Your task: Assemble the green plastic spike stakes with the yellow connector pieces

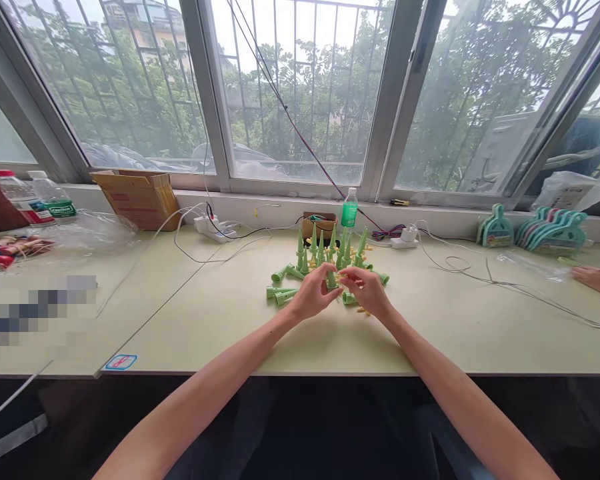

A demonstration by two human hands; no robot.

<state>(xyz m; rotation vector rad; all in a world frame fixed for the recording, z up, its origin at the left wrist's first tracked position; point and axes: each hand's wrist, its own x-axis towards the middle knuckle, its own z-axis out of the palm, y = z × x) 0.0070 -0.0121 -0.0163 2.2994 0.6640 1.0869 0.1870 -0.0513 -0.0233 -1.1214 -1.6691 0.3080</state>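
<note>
My left hand (312,293) is closed around a green plastic cone (331,281), held upright over the table. Close beside it, the fingertips of my right hand (369,292) pinch together at the cone's side. A small yellow piece seems to be between them, mostly hidden by the fingers. Behind my hands several green cones (301,252) stand on their wide ends. Other cones (285,297) lie on their sides to the left and right. Small yellow pieces (363,311) are scattered among the cones and near my right wrist.
The pale table (195,333) ends at a front edge before me. Along the window stand a green bottle (349,210), a cardboard box (137,197) and power strips (215,228) with loose cables. Teal hanger-like pieces (553,230) and another person's hand (597,279) are at right.
</note>
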